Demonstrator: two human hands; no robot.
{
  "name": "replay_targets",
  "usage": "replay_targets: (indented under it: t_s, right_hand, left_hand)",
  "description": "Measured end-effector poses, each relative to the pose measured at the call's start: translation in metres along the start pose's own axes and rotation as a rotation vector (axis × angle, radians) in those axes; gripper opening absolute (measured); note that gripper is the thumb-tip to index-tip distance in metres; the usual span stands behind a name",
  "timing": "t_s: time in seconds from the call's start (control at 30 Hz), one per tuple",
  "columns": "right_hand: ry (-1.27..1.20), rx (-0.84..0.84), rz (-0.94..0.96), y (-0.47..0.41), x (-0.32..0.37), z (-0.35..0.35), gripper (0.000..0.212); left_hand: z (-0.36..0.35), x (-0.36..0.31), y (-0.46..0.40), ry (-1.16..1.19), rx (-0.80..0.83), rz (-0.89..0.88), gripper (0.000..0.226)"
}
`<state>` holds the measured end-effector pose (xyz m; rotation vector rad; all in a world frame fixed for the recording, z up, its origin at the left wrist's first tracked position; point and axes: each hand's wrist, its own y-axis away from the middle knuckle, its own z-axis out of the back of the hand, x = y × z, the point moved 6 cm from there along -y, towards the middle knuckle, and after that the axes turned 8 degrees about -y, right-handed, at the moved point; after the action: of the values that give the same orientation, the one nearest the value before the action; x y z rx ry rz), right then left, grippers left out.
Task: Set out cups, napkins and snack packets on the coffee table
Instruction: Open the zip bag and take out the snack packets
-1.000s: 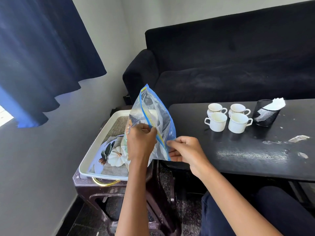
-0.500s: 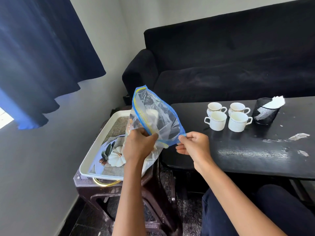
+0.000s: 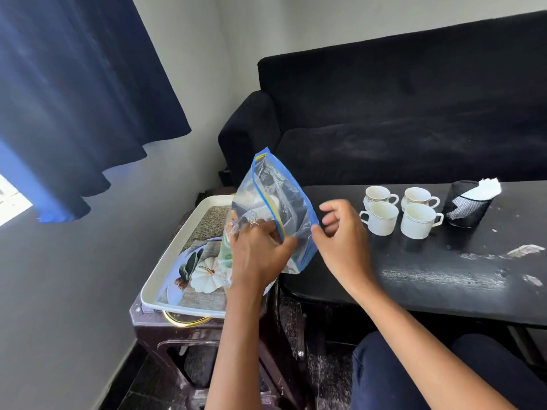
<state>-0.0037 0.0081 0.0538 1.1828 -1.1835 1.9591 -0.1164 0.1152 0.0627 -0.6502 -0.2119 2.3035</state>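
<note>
The left hand (image 3: pixel 257 253) holds a clear blue-edged zip bag (image 3: pixel 275 208) in its grip above the tray (image 3: pixel 177 241), bag rising upright from the fingers. The right hand (image 3: pixel 340 235) touches the bag's right edge, fingers loosely spread, gripping nothing. Four cups (image 3: pixel 399 214) stand on the desk (image 3: pixel 444 276).

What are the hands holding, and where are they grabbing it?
The left hand grips the clear zip bag near its blue-edged open mouth. The right hand touches the mouth's other edge with its thumb; its grip cannot be told.
</note>
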Motion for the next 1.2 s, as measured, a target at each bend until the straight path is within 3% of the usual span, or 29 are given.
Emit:
replay_targets:
  t_s: [0.13,0.3,0.37,0.43,0.57,0.7,0.83,0.93,1.0,1.03,1.07,1.1,1.13,1.2]
  right_hand:
    - [-0.119,0.019,0.216,-0.019,0.040,-0.009,0.017]
    - [-0.223,0.333,-0.269,-0.050,0.015,-0.046,0.030]
    - [-0.186,0.512,-0.379,-0.050,0.009,-0.061,0.026]
    - [-0.084,0.638,-0.396,-0.046,0.013,-0.074,0.023]
    - [-0.015,0.799,-0.473,-0.033,0.021,-0.089,0.056]
    - [-0.108,0.950,-0.330,-0.018,0.034,-0.096,0.041]
    - [-0.142,0.911,-0.339,-0.011,0.031,-0.105,0.047]
    - [-0.219,0.800,-0.469,-0.011,0.020,-0.103,0.052]
    - [-0.348,0.694,-0.517,-0.007,0.023,-0.100,0.033]
    - [-0.498,0.702,-0.525,0.004,0.035,-0.103,0.023]
    - [-0.762,0.686,-0.420,0.013,0.054,-0.106,0.029]
    - [-1.055,0.482,-0.311,0.020,0.071,-0.102,0.042]
    - [-1.314,0.275,-0.349,0.020,0.068,-0.103,0.038]
    - [-1.634,0.099,-0.522,0.028,0.062,-0.107,0.036]
  left_hand:
    - [0.006,-0.009,0.001,0.020,-0.084,-0.086,0.026]
    - [0.027,-0.018,0.005,0.157,-0.282,-0.177,0.023]
    - [0.031,-0.020,0.006,0.183,-0.323,-0.193,0.023]
    - [0.030,-0.023,0.007,0.183,-0.334,-0.207,0.024]
    - [0.028,-0.026,0.007,0.153,-0.353,-0.197,0.022]
    - [0.029,-0.025,0.008,0.181,-0.370,-0.180,0.020]
    - [0.032,-0.021,0.008,0.197,-0.397,-0.151,0.020]
    - [0.034,-0.020,0.009,0.193,-0.439,-0.127,0.023]
    - [0.035,-0.019,0.009,0.195,-0.462,-0.110,0.024]
    - [0.036,-0.018,0.010,0.196,-0.473,-0.104,0.024]
    - [0.037,-0.017,0.010,0.195,-0.488,-0.100,0.024]
    - [0.039,-0.016,0.010,0.193,-0.507,-0.096,0.023]
    - [0.042,-0.015,0.010,0.191,-0.531,-0.091,0.023]
    - [0.048,-0.014,0.011,0.195,-0.582,-0.092,0.023]
